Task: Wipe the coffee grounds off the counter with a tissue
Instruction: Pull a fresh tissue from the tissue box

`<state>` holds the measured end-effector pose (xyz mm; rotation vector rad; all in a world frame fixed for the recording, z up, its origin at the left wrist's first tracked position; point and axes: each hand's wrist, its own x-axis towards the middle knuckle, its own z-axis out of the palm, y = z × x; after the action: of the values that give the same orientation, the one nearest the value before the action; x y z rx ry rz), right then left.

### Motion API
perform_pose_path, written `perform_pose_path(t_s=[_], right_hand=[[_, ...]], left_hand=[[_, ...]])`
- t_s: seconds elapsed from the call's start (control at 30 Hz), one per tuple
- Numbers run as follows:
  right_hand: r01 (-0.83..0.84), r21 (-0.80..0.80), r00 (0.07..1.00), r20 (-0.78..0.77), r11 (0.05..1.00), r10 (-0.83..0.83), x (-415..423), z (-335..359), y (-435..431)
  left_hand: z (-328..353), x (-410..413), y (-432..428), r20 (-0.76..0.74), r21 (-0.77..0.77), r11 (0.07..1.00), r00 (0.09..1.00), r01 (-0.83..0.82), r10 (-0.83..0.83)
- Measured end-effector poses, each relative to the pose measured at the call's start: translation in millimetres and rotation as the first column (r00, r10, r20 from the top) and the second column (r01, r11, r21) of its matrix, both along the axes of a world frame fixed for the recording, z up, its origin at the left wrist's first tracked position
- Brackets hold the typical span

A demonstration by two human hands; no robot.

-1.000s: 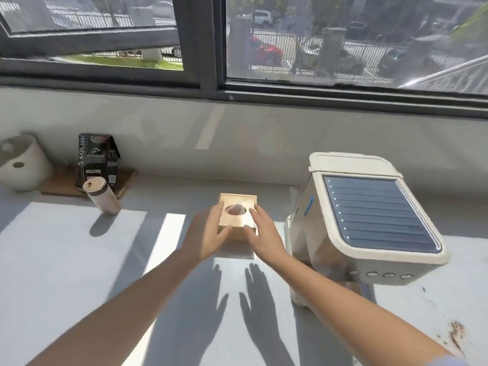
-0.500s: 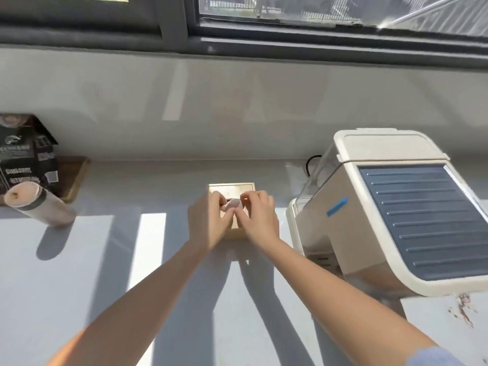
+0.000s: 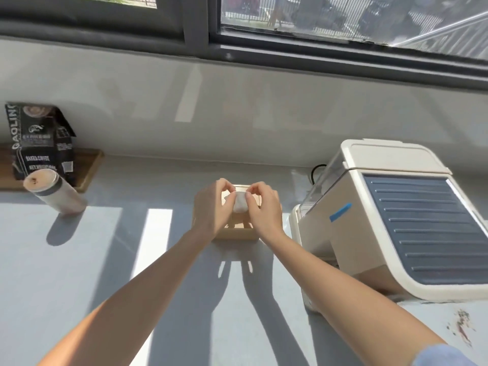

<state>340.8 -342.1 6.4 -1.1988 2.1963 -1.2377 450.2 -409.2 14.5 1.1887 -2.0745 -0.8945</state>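
A small wooden tissue box (image 3: 237,232) stands on the grey counter (image 3: 79,273) near the wall. Over its top opening, my left hand (image 3: 212,207) and my right hand (image 3: 264,207) both pinch a white tissue (image 3: 239,203) that sticks up out of the box. Brown coffee grounds (image 3: 460,326) lie scattered on the counter at the far right, in front of the coffee machine.
A cream coffee machine (image 3: 396,220) with a dark ribbed top stands right of the box. At the left are a black coffee bag (image 3: 39,141) on a wooden tray (image 3: 89,167) and a lidded tumbler (image 3: 54,191). A window runs above the wall.
My hands went from resting flat on either side of the box to pinching the tissue and lifting it a little out of the opening. The view has tilted down and closer.
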Motion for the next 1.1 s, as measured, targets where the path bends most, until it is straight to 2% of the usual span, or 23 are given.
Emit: perform_pose_path(t_s=[0.1, 0.23, 0.33, 0.37, 0.43, 0.5, 0.53, 0.6, 0.7, 0.77, 0.83, 0.9, 0.97, 1.1], right_hand=[[-0.024, -0.162, 1.000, 0.012, 0.987, 0.026, 1, 28, -1], [-0.091, -0.310, 0.996, -0.012, 0.946, 0.092, 0, 61, 5], [-0.146, -0.341, 0.989, -0.034, 0.929, 0.143, 2, 72, 15], [-0.170, -0.299, 0.985, -0.033, 0.939, 0.168, 1, 71, 18], [-0.282, -0.050, 0.959, -0.004, 0.958, 0.282, -4, 62, 27], [-0.447, 0.246, 0.893, 0.071, 0.860, 0.444, -6, 45, 41], [-0.497, 0.334, 0.865, 0.110, 0.801, 0.490, -7, 36, 48], [-0.537, 0.418, 0.839, 0.177, 0.732, 0.514, -9, 21, 60], [-0.568, 0.463, 0.817, 0.220, 0.680, 0.533, -11, 12, 64], [-0.496, 0.428, 0.864, 0.152, 0.756, 0.481, -12, 10, 56], [-0.328, 0.306, 0.944, 0.057, 0.894, 0.326, -15, 10, 46], [-0.182, 0.183, 0.983, -0.003, 0.966, 0.186, -17, 10, 36], [-0.127, 0.142, 0.992, -0.004, 0.982, 0.129, -18, 7, 28], [-0.094, 0.179, 0.995, -0.020, 0.979, 0.099, -16, -4, 14]], left_hand=[[27, -1, 5, -0.172, 0.016, 1.000, 0.985, 0.003, 0.000], [63, 3, 6, -0.367, -0.072, 0.997, 0.930, -0.006, -0.021], [80, 11, 6, -0.391, -0.065, 0.995, 0.916, 0.075, -0.094], [81, 14, 5, -0.346, -0.039, 0.989, 0.927, 0.143, -0.148], [75, 22, 8, -0.219, 0.091, 0.949, 0.936, 0.301, -0.275], [56, 33, 14, -0.069, 0.259, 0.875, 0.912, 0.408, -0.404], [45, 38, 17, 0.025, 0.319, 0.844, 0.886, 0.432, -0.463], [25, 48, 23, 0.161, 0.403, 0.794, 0.819, 0.455, -0.551], [10, 52, 26, 0.176, 0.462, 0.750, 0.780, 0.473, -0.601], [6, 50, 21, 0.205, 0.356, 0.821, 0.819, 0.447, -0.535], [5, 46, 13, 0.229, 0.203, 0.905, 0.880, 0.374, -0.416], [5, 40, 5, 0.223, 0.092, 0.949, 0.922, 0.303, -0.316], [2, 33, -2, 0.205, 0.030, 0.972, 0.950, 0.233, -0.234], [-10, 23, -10, 0.174, 0.003, 0.985, 0.970, 0.172, -0.170]])
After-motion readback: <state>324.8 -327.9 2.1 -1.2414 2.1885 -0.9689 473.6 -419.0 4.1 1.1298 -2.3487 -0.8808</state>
